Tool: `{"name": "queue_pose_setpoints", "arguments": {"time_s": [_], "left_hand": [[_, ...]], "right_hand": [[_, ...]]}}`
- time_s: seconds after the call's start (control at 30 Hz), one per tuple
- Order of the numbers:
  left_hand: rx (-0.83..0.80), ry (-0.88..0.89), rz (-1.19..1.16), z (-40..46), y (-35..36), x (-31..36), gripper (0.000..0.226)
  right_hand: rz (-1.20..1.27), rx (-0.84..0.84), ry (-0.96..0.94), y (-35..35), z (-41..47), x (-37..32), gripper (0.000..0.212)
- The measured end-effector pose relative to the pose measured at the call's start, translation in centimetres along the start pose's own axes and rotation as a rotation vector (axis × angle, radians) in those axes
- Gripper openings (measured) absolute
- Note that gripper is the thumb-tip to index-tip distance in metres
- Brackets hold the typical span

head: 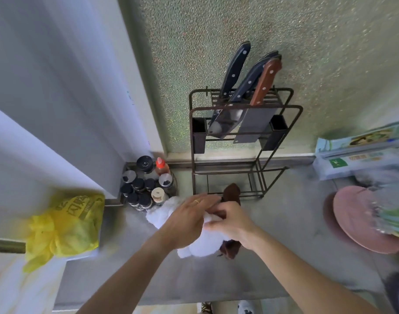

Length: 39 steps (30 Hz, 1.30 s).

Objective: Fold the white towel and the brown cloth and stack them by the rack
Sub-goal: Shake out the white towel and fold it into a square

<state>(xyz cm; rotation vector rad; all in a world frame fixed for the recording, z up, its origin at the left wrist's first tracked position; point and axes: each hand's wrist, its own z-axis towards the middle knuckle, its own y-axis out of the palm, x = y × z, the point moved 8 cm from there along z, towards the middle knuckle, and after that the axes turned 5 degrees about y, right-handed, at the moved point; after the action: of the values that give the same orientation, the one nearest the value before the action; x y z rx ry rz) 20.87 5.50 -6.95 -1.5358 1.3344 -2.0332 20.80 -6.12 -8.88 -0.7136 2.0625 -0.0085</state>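
A crumpled white towel [201, 244] lies on the grey counter [289, 207] in front of the dark metal knife rack [243, 141]. A brown cloth [232, 191] lies with it, one end showing by the rack's foot and another part under my right wrist. My left hand [189, 219] lies over the white towel with its fingers curled into the fabric. My right hand [230, 219] pinches cloth where white and brown meet; the exact piece between its fingers is hidden.
Several spice jars and bottles [146, 184] crowd the corner left of the rack. A yellow plastic bag [64, 225] hangs at the left. Knives [246, 96] stand in the rack. A pink plate [361, 220] and boxes [364, 152] sit at the right.
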Motion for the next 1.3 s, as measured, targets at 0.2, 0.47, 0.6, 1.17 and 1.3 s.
{"name": "queue_pose_setpoints", "arguments": {"time_s": [0.2, 0.47, 0.6, 1.17, 1.3], "left_hand": [[-0.106, 0.028, -0.075, -0.1, -3.4, 4.9, 0.036], [0.091, 0.178, 0.253, 0.3, -9.0, 13.5, 0.022], [0.128, 0.206, 0.475, 0.2, -9.5, 18.1, 0.028], [0.220, -0.114, 0.679, -5.6, -11.3, 19.5, 0.048], [0.183, -0.164, 0.706, -5.6, -11.3, 18.2, 0.031]], "right_hand": [[-0.242, 0.017, -0.311, -3.7, -5.9, -6.1, 0.022], [-0.486, 0.064, -0.427, -10.0, -13.1, -9.2, 0.036], [-0.751, 0.167, -0.496, -12.7, -16.0, -9.0, 0.013], [-0.926, 0.517, -0.472, -29.3, -23.2, -1.3, 0.015], [-1.032, 0.613, -0.413, -30.7, -21.8, -0.2, 0.008]]}}
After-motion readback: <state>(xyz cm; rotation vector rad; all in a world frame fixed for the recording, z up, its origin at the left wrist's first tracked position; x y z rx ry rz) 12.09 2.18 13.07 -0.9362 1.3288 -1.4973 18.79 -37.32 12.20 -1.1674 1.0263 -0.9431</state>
